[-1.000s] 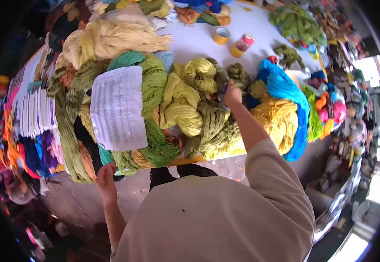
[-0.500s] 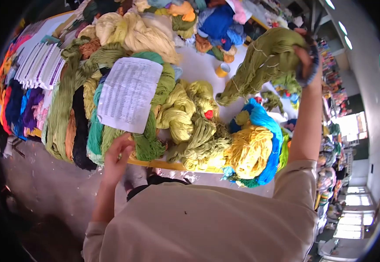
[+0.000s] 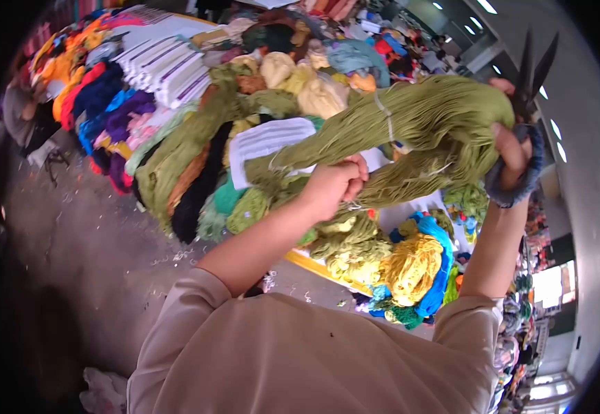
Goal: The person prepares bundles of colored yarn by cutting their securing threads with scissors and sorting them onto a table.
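My right hand [image 3: 512, 153], raised at the right, grips one end of a long olive-green yarn skein [image 3: 445, 114]. That hand also carries scissors [image 3: 536, 77], blades pointing up and apart, with a wrapped blue-grey handle loop around the wrist side. The skein stretches leftward over the table in two limbs, with pale ties around it. My left hand [image 3: 334, 188] is closed in front of the skein's lower limb; what its fingers pinch is hidden. Behind the skein's left end lies a printed sheet [image 3: 262, 138], partly covered.
Yellow yarn [image 3: 414, 269] and blue yarn [image 3: 441, 248] lie near the table's front edge. Green and black skeins [image 3: 207, 179] hang over the edge at left, beside a stack of white papers [image 3: 165, 69]. A person [image 3: 22, 110] sits at far left.
My view has turned, shifting the table contents. My left hand has moved up and right to the skein and closed. The skein has swung from hanging down to stretched out leftward.
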### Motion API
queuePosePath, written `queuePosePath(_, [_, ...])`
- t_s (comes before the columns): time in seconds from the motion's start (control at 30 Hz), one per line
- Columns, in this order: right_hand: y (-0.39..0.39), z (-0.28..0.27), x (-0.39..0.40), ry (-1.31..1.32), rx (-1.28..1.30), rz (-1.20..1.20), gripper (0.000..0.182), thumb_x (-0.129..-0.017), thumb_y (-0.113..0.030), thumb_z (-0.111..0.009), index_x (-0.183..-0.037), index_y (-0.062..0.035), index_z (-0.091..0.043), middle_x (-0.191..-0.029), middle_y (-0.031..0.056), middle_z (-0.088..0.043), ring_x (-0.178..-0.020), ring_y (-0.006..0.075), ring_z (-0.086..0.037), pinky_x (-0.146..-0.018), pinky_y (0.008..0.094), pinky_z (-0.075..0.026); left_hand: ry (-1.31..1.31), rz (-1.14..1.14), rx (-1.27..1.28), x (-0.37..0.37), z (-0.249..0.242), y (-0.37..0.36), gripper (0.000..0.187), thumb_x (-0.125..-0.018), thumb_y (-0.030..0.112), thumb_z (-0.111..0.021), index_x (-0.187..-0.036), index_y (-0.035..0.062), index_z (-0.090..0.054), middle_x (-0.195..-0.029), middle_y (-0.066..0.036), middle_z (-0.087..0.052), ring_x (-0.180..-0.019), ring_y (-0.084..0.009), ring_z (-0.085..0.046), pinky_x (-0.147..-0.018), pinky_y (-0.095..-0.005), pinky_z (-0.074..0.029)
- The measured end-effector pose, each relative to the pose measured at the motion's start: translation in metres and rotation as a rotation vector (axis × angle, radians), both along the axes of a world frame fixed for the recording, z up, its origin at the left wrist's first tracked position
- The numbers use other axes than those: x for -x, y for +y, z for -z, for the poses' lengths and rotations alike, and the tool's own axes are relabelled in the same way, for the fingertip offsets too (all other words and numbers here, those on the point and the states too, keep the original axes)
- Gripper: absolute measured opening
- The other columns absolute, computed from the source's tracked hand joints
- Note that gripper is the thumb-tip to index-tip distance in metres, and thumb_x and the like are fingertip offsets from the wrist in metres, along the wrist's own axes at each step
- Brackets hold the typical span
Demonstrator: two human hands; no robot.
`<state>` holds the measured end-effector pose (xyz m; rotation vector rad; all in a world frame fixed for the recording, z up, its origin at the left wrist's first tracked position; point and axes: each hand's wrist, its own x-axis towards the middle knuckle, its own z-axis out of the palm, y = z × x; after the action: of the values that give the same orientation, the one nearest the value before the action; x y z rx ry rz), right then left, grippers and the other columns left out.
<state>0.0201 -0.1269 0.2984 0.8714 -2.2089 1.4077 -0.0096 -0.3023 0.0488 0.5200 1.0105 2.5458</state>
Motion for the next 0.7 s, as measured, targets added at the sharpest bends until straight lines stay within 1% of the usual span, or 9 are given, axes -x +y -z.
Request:
queuePosePath(0.07, [-0.029,0.028,-0.019,-0.068,-0.007,0.015,0.064,-0.072,-0.011,-0.073,-0.131,0.0022,-0.055,-0.121,0.0122,-0.064,-0.114,0.0232,-0.061,-0.102,0.0346,-0.045,0.079,-0.041,0.768,0.0,0.032,-0.049,0.023,-0.096,0.019,-0.058,-0.113,0.0033,-0.063,-0.09,-0.007,-0.065,-0.075,-0.0144,-0.062,-0.063,-0.0294,-0.05])
queuePosePath(0.13, [-0.037,0.065,-0.027,-0.174,-0.001,-0.009,0.061,-0.073,-0.006,-0.074,-0.13,0.0014,-0.055,-0.12,0.0104,-0.063,-0.112,0.0196,-0.06,-0.1,0.032,-0.044,0.328,-0.143,0.866,-0.027,0.051,-0.116,0.063,-0.096,0.04,-0.064,-0.146,0.0063,-0.045,-0.134,-0.016,-0.059,-0.121,-0.023,-0.058,-0.101,-0.0386,-0.047])
queuePosePath(0.2, [-0.063,0.105,-0.038,-0.292,-0.009,0.009,0.057,-0.073,-0.006,-0.075,-0.127,-0.0008,-0.057,-0.122,0.008,-0.06,-0.113,0.0179,-0.057,-0.102,0.031,-0.041,0.686,-0.485,0.317,-0.063,0.025,-0.168,0.098,-0.087,0.065,-0.065,-0.159,0.0115,-0.024,-0.161,-0.019,-0.03,-0.148,-0.0297,-0.031,-0.121,-0.0469,-0.025])
queuePosePath(0.3, [-0.109,0.173,-0.047,-0.499,-0.102,-0.128,0.054,-0.077,-0.008,-0.079,-0.126,-0.0047,-0.058,-0.121,0.0053,-0.059,-0.119,0.0164,-0.05,-0.102,0.0301,-0.036,0.38,-0.575,-0.233,-0.11,0.002,-0.188,0.114,-0.083,0.084,-0.044,-0.16,0.0075,-0.012,-0.161,-0.02,-0.028,-0.148,-0.0341,-0.03,-0.12,-0.0476,-0.026])
queuePosePath(0.4, [-0.156,0.232,-0.066,-0.633,0.043,-0.288,0.043,-0.086,-0.009,-0.075,-0.125,-0.0024,-0.058,-0.104,0.0022,-0.062,-0.092,0.0105,-0.057,-0.083,0.0248,-0.045,0.07,-0.425,-0.696,-0.137,-0.012,-0.217,0.103,-0.092,0.077,-0.038,-0.155,-0.0027,-0.022,-0.161,-0.021,-0.027,-0.149,-0.0355,-0.027,-0.123,-0.0484,-0.021])
queuePosePath(0.53, [-0.187,0.237,-0.109,-0.782,-0.113,-0.561,0.036,-0.084,0.009,-0.065,-0.119,-0.0009,-0.066,-0.078,-0.0024,-0.061,-0.072,0.003,-0.059,-0.065,0.017,-0.045,-0.058,-0.399,-0.771,-0.155,0.004,-0.243,0.099,-0.095,0.074,-0.032,-0.154,-0.0046,-0.021,-0.161,-0.022,-0.026,-0.15,-0.0359,-0.026,-0.123,-0.0491,-0.021])
queuePosePath(0.57, [-0.195,0.237,-0.116,-0.718,-0.178,-0.634,0.025,-0.093,0.001,-0.06,-0.116,-0.0009,-0.067,-0.079,-0.0015,-0.062,-0.073,0.0046,-0.063,-0.065,0.0183,-0.048,-0.064,-0.407,-0.766,-0.159,0.007,-0.248,0.099,-0.095,0.074,-0.031,-0.154,-0.0047,-0.021,-0.161,-0.022,-0.025,-0.15,-0.036,-0.025,-0.123,-0.0495,-0.022])
queuePosePath(0.6, [-0.201,0.242,-0.119,-1.117,-0.07,-0.626,0.024,-0.101,-0.013,-0.054,-0.115,-0.0007,-0.068,-0.078,-0.0011,-0.061,-0.072,0.0062,-0.065,-0.065,0.0189,-0.051,-0.075,-0.402,-0.788,-0.162,0.009,-0.253,0.099,-0.095,0.074,-0.032,-0.154,-0.0044,-0.022,-0.161,-0.023,-0.026,-0.15,-0.0364,-0.026,-0.122,-0.0501,-0.024])
queuePosePath(0.7, [-0.215,0.249,-0.121,-1.156,-0.123,-0.666,0.024,-0.102,-0.012,-0.052,-0.115,-0.0006,-0.069,-0.084,-0.0001,-0.058,-0.073,0.0065,-0.065,-0.063,0.0166,-0.051,-0.075,-0.439,-0.785,-0.169,0.01,-0.264,0.099,-0.094,0.074,-0.033,-0.154,-0.0038,-0.023,-0.161,-0.023,-0.026,-0.149,-0.0363,-0.027,-0.121,-0.05,-0.026])
